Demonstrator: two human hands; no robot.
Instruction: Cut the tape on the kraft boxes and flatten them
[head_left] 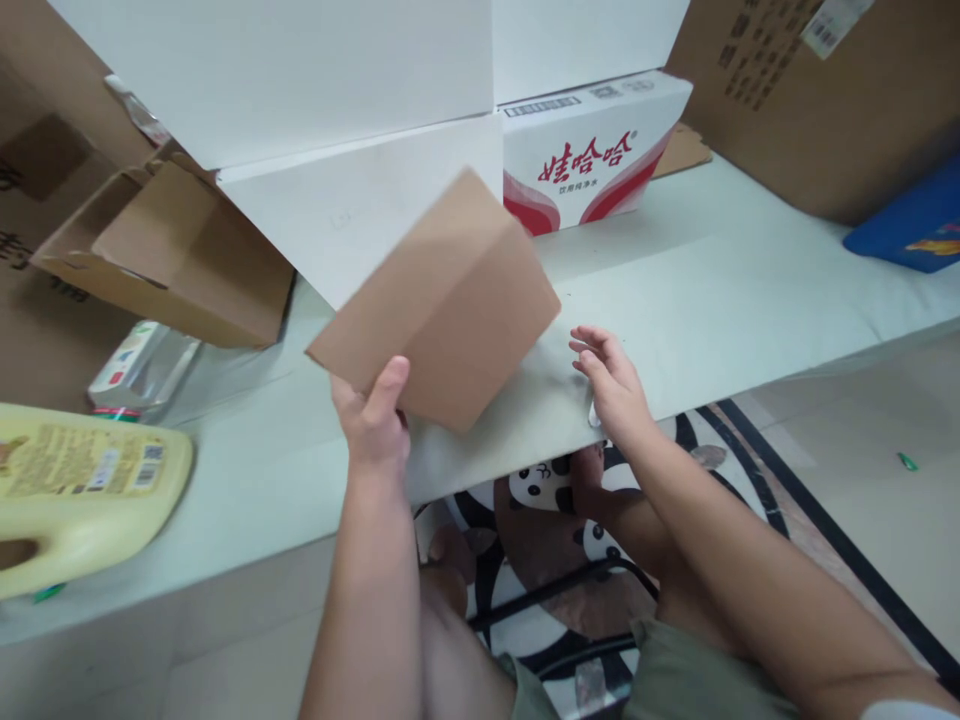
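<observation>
My left hand [373, 415] grips a flat piece of brown cardboard [465, 310] by its near left edge, thumb on top and fingers underneath. The cardboard is tilted above the table and slightly blurred, and a lighter band crosses its upper part. Right of the cardboard, my right hand [611, 385] hovers by the table's front edge, fingers loosely bent and apart, not touching the sheet. A small white thing [595, 414] shows just below that hand; its kind and whether the hand touches it I cannot tell.
A pale table [720, 290] carries stacked white boxes [375, 210], one with red lettering [592, 170]. On the left are an opened brown carton [172, 250], a clear plastic package [146, 365] and a yellow jug [90, 490]. A blue object [911, 220] lies far right. Below is a panda-patterned mat [540, 485].
</observation>
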